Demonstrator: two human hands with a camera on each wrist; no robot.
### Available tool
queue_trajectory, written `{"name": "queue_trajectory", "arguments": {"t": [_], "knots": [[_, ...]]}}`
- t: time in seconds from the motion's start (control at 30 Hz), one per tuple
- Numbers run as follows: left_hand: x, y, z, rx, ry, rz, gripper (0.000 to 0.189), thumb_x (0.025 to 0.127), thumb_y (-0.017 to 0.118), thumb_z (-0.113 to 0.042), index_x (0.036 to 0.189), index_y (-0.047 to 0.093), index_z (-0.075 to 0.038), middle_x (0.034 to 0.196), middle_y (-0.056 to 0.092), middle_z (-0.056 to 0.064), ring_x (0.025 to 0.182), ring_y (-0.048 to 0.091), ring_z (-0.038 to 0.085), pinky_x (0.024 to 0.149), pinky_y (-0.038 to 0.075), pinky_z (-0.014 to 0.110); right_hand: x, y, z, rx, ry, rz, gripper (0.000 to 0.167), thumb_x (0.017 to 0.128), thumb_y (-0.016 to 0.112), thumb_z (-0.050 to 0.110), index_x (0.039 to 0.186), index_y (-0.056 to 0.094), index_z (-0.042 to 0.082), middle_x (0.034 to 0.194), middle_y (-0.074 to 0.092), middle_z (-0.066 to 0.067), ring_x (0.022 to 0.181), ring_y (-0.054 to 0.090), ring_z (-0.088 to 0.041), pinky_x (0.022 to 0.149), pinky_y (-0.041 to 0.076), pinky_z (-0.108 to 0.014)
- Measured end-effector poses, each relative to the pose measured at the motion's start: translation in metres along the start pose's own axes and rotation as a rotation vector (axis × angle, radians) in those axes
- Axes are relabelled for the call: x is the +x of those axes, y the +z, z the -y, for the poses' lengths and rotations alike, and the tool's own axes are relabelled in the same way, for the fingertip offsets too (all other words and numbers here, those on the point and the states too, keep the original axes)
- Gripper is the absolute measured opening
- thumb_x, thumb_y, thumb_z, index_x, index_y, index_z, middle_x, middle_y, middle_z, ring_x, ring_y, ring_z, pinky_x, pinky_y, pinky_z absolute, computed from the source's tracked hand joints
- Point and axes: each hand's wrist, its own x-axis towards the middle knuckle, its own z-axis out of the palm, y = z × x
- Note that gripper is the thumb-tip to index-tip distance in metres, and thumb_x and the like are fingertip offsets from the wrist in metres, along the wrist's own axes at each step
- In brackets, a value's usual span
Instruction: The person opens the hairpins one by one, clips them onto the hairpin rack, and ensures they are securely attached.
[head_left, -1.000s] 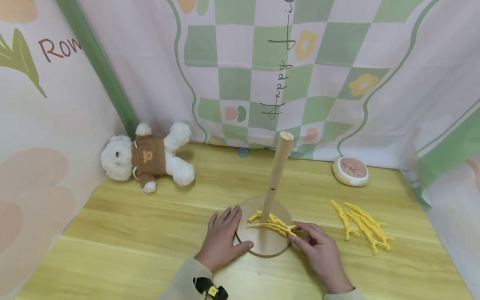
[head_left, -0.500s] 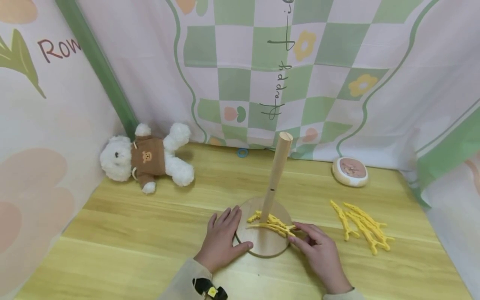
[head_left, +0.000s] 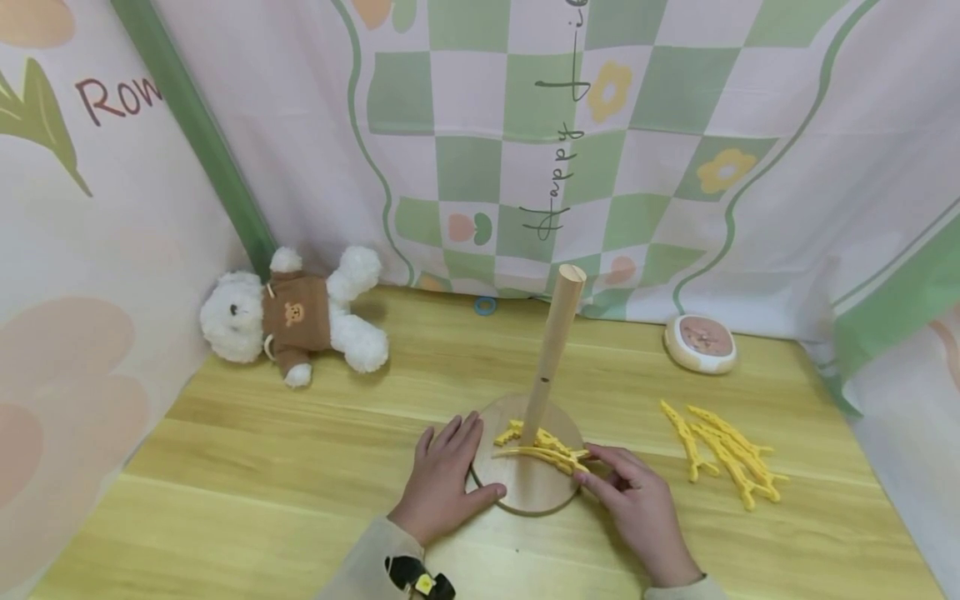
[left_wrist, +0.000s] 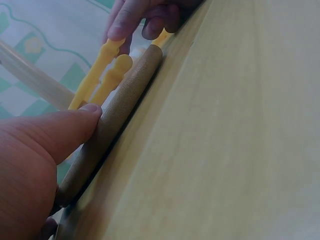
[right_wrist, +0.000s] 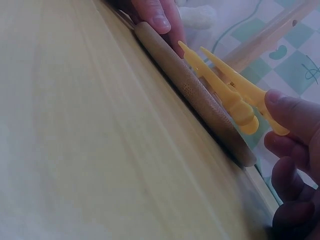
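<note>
A round wooden base (head_left: 528,496) with an upright wooden post (head_left: 557,333) stands in front of me in the head view. My left hand (head_left: 447,479) lies at the base's left edge, fingers stretched out and thumb on its rim. From the right, my right hand (head_left: 637,504) pinches the forked end of a yellow branch-shaped plastic piece (right_wrist: 250,90) between thumb and forefinger. That piece slants up over the base, its thin tip toward the left hand. Beneath it, other yellow pieces (right_wrist: 215,82) lie on the base around the foot of the post, partly covered.
Several more yellow branch-shaped pieces (head_left: 731,454) lie to the right on the wooden table (head_left: 262,483). A white-and-pink rounded device (head_left: 701,342) sits at the back right. A plush toy (head_left: 300,312) lies back left, and a blue ring (head_left: 485,305) is near the curtain (head_left: 468,167).
</note>
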Motion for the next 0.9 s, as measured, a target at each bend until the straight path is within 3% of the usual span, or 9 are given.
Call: {"name": "queue_trajectory", "arguments": {"t": [0.47, 0.9], "knots": [[-0.0002, -0.0004, -0.0011, -0.002, -0.004, 0.003, 0.094, 0.090, 0.060, -0.064, 0.158, 0.030, -0.007, 0.165, 0.025, 0.008, 0.150, 0.024, 0.034, 0.119, 0.009, 0.062, 0.0006, 0.0015, 0.0034, -0.030, 0.007, 0.012, 0.034, 0.079, 0.085, 0.014, 0.112, 0.077, 0.013, 0.089, 0.069, 0.006, 0.063, 0.051, -0.004, 0.056, 0.046, -0.021], [-0.0004, -0.0023, -0.0027, -0.005, -0.007, 0.004, 0.093, 0.090, 0.061, -0.063, 0.158, 0.030, -0.007, 0.165, 0.025, 0.008, 0.150, 0.024, 0.034, 0.119, 0.009, 0.062, 0.0004, 0.0024, 0.0038, -0.016, 0.001, -0.002, 0.036, 0.077, 0.086, 0.009, 0.111, 0.077, 0.010, 0.089, 0.069, 0.003, 0.061, 0.051, -0.004, 0.053, 0.045, -0.021]]}}
